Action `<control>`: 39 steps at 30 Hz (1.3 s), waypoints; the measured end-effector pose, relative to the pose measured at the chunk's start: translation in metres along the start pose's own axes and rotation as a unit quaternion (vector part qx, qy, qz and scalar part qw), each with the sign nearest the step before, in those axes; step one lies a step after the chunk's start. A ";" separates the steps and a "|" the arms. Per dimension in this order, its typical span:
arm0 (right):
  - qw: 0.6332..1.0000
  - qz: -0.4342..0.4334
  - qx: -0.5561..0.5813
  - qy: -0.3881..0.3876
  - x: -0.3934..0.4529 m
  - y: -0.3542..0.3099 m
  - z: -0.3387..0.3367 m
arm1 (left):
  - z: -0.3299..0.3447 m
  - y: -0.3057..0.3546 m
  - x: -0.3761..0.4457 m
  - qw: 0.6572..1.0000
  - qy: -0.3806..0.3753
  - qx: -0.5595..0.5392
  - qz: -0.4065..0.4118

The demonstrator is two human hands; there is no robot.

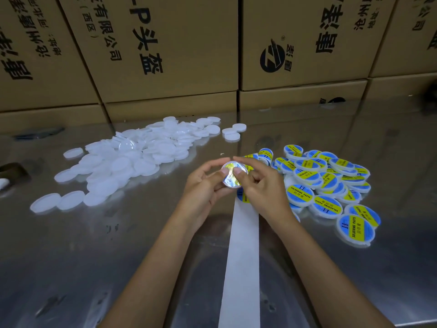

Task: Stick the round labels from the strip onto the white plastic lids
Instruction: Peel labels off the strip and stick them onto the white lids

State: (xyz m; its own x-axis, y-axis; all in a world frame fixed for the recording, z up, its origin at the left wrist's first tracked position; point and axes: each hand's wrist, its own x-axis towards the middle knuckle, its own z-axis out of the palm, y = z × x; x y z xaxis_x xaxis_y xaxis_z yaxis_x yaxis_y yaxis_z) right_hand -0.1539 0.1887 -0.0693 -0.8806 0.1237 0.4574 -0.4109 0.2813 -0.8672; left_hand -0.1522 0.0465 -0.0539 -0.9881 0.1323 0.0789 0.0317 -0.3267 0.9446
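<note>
Both my hands hold one white lid (233,179) with a glossy round label on its face, tilted toward me above the table. My left hand (203,188) grips its left edge, thumb pressing on the label. My right hand (261,185) grips the right edge, its thumb on the label too. Under my hands a white backing strip (243,252) runs toward me, with a blue and yellow label (241,195) showing at its top. A heap of bare white lids (123,162) lies to the left. Labelled lids (331,185) lie piled to the right.
The table (94,256) is shiny metal. Stacked cardboard boxes (165,55) form a wall along its far edge. A dark object (10,169) sits at the far left edge. Three loose white lids (234,132) lie behind the heap.
</note>
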 end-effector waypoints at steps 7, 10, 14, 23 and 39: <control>0.994 0.036 -0.029 0.098 0.006 0.003 -0.011 | 0.002 -0.001 -0.002 0.996 -0.076 0.002 -0.035; 0.972 0.068 -0.122 0.190 0.012 0.008 -0.030 | 0.000 0.000 0.000 0.998 -0.027 0.032 -0.038; 0.929 0.146 -0.254 0.228 0.017 0.016 -0.054 | -0.003 -0.002 0.003 0.997 0.004 0.055 -0.046; 0.907 0.100 -0.347 0.219 0.015 0.013 -0.055 | -0.008 -0.012 0.009 0.995 0.087 0.041 -0.021; 0.898 -0.053 -0.425 -0.105 0.013 0.012 0.001 | -0.016 -0.028 0.199 0.790 0.080 0.603 0.082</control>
State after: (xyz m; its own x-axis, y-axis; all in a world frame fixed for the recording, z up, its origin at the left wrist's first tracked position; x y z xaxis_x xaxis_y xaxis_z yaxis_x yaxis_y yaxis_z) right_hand -0.1705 0.1928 -0.0736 -0.9092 -0.1031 0.4034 -0.2449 0.9160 -0.3178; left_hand -0.3520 0.0673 -0.0693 -0.9592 0.0299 0.2811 0.1867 0.8138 0.5504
